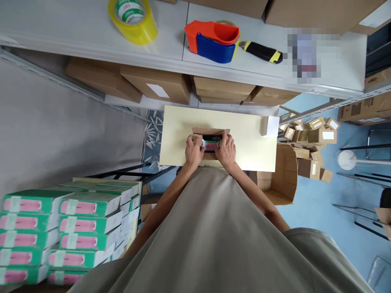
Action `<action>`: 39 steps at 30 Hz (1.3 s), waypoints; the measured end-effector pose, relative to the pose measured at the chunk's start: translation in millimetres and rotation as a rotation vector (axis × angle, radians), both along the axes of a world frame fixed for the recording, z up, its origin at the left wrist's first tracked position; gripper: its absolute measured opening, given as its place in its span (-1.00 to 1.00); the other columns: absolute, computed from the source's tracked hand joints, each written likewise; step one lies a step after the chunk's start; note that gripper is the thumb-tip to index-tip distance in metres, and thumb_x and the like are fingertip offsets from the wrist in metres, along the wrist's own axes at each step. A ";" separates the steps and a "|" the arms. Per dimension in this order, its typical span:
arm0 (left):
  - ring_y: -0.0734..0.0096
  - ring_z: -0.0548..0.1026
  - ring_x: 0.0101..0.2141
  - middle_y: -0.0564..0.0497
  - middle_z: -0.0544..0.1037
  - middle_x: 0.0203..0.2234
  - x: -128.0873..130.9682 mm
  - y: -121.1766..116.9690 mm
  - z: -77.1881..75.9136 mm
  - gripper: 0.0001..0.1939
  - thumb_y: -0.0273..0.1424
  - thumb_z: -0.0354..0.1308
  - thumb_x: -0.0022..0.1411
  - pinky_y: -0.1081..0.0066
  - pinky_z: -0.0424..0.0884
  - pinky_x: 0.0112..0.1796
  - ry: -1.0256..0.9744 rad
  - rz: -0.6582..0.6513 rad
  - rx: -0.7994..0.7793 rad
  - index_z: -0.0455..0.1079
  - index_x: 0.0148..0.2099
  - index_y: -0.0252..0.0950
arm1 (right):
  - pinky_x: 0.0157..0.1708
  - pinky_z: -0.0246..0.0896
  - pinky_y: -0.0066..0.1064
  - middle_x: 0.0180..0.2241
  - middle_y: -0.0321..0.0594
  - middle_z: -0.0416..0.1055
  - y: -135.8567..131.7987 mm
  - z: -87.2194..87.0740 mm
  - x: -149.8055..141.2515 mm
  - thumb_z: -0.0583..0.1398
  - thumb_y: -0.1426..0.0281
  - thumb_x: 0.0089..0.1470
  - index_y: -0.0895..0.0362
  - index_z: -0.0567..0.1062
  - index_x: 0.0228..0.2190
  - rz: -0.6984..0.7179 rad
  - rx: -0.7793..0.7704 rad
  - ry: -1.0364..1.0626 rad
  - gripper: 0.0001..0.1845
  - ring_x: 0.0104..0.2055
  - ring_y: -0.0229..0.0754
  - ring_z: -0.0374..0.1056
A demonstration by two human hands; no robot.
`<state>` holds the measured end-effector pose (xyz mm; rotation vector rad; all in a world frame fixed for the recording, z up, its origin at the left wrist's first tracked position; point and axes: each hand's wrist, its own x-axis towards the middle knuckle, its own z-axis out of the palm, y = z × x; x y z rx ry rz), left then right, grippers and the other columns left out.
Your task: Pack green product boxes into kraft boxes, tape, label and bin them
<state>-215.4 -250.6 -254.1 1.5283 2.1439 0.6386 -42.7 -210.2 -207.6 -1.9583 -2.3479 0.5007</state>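
Note:
A small brown cardboard box (210,131) lies on the pale yellow table top (250,150) in front of me, its far flap standing up. In its opening shows a pink and green packet (210,146), partly covered by my fingers. My left hand (194,152) has its fingers curled over the left end of the cardboard box, beside a bit of white at the packet's edge. At the right end, my right hand (226,151) grips the box with bent fingers, its thumb near the packet. Exactly what each fingertip touches is hidden.
On the shelf above are a yellow tape roll (134,20), an orange and blue tape dispenser (214,42) and a utility knife (262,51). A white box (270,126) stands at the table's right. Green boxes (81,207) are stacked left; an open carton (284,175) is right.

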 end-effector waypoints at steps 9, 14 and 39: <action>-0.27 0.21 0.58 -0.31 0.26 0.57 -30.9 -38.9 21.2 -0.37 -0.19 0.51 0.34 -0.17 0.29 0.53 -0.103 -0.345 -0.031 0.48 0.37 -0.23 | 0.06 0.59 -0.01 0.23 0.27 0.41 4.1 -2.5 4.9 0.13 0.30 0.55 0.24 0.48 0.22 0.091 -0.184 0.018 -0.62 0.25 0.25 0.38; -0.08 0.54 0.36 -0.21 0.65 0.26 -47.1 -34.0 22.7 -0.62 -0.27 0.30 0.51 -0.08 0.47 0.43 -0.111 -0.296 -0.068 0.54 0.30 -0.17 | 0.27 0.52 0.08 0.25 0.13 0.47 7.3 -7.8 42.2 0.30 0.08 0.46 0.12 0.56 0.22 0.278 -0.232 0.267 -0.51 0.28 0.24 0.41; 0.04 0.58 0.17 -0.14 0.67 0.17 -51.5 12.3 15.8 -0.71 -0.46 0.11 0.52 0.05 0.57 0.26 -0.071 -0.229 -0.018 0.69 -0.03 -0.18 | 0.29 0.43 0.05 0.42 0.06 0.48 16.6 -33.2 62.2 0.11 0.38 0.56 0.09 0.71 -0.02 0.200 -0.011 0.207 -0.67 0.36 0.16 0.39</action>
